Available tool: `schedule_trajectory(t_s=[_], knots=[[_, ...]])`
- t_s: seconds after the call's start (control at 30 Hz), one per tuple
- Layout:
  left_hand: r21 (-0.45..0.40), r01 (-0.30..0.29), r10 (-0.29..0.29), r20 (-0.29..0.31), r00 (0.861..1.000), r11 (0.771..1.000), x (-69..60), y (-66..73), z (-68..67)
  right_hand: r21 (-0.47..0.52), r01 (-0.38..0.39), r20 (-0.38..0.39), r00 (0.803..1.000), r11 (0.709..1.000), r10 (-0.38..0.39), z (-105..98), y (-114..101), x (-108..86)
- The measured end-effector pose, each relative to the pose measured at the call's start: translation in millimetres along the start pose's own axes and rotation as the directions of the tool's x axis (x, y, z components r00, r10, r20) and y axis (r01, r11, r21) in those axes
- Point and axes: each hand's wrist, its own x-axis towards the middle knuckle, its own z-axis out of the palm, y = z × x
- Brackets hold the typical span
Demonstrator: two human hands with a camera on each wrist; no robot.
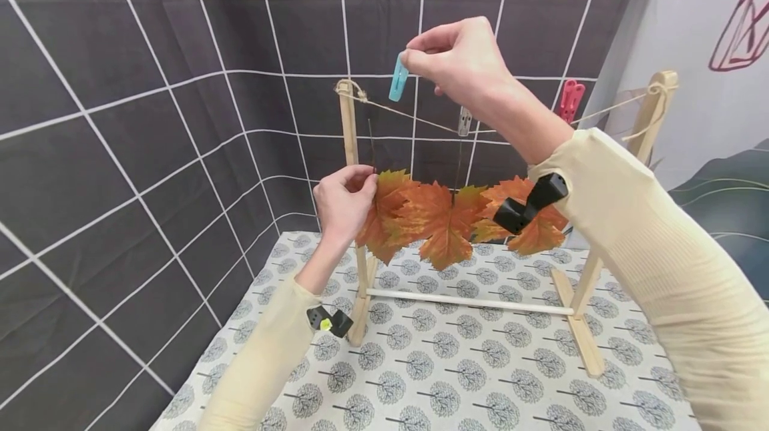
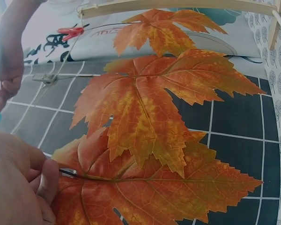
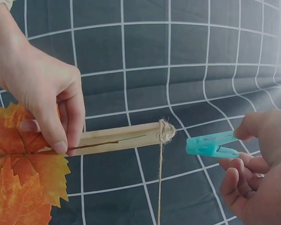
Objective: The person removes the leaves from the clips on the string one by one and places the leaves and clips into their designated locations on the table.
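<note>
My left hand [image 1: 344, 203] pinches the stem of the leftmost orange leaf [image 1: 384, 221], close to the wooden post; the thin stem end [image 3: 131, 138] points up toward the rope. My right hand [image 1: 459, 57] holds a blue clothespin [image 1: 398, 79] by its handles, above the sagging rope [image 1: 414, 115] and touching neither rope nor leaf. In the right wrist view the clothespin [image 3: 210, 144] is beside the rope knot. A middle leaf [image 1: 447, 231] hangs from a clear clothespin [image 1: 464, 121], and a third leaf [image 1: 535, 217] hangs at the right below a red clothespin [image 1: 571, 101].
The wooden frame has a left post [image 1: 348, 124], a right post [image 1: 651, 117] and a white bottom bar [image 1: 468, 301]. It stands on a tree-patterned cloth [image 1: 444, 377]. Behind is a dark curtain [image 1: 300, 31] with white grid lines; a white sheet [image 1: 691, 37] hangs at the right.
</note>
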Motion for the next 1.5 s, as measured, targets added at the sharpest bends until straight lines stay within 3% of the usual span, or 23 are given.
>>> schedule_trajectory(t_s=[0.53,1.0,1.5], knots=[[-0.027,0.0,0.0,-0.006,1.0,1.0,-2.2,-3.9,-14.1,0.146,0.008,-0.035,0.999,0.989,-0.003,-8,3,-13.6],[0.009,-0.032,0.032,-0.004,0.999,0.999,-4.7,-7.6,-34.2,0.127,-0.017,-0.008,1.0,0.992,0.018,-16,10,-32.4],[0.025,-0.017,0.016,0.04,0.999,1.0,-11.5,-12.7,-51.6,0.091,-0.058,0.013,0.998,0.994,0.057,-27,31,-58.5]])
